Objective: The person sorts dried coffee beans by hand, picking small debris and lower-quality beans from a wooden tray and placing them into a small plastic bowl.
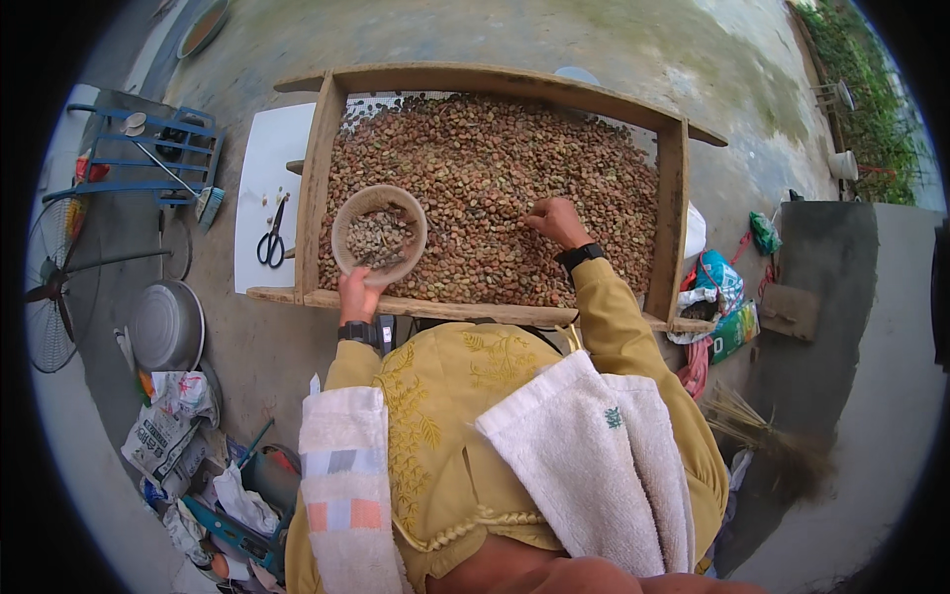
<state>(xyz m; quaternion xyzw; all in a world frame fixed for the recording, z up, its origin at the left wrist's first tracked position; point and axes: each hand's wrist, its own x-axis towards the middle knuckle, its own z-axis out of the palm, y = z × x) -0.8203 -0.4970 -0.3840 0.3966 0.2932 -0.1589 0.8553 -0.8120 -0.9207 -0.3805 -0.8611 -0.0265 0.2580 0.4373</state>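
Observation:
A shallow wooden frame with a mesh bottom [475, 76] lies before me, spread with small reddish-brown and greenish dried seeds or beans [475, 171]. My left hand [360, 298] grips the near rim of a round, pale plastic basket [344, 256] at the frame's left. Inside the basket are paler pieces [375, 232] and dark stick-like scraps. Over the right half of the seeds, my right hand [558, 221] has its fingers drawn together, tips down at the seed layer. Anything between those fingertips is hidden.
Black-handled scissors [272, 241] and a few bits lie on a white board [260, 178] left of the frame. Farther left are a blue metal rack [148, 152], a fan [56, 278] and a metal pot [167, 325]. Bags [720, 282] and a straw broom [772, 438] lie right.

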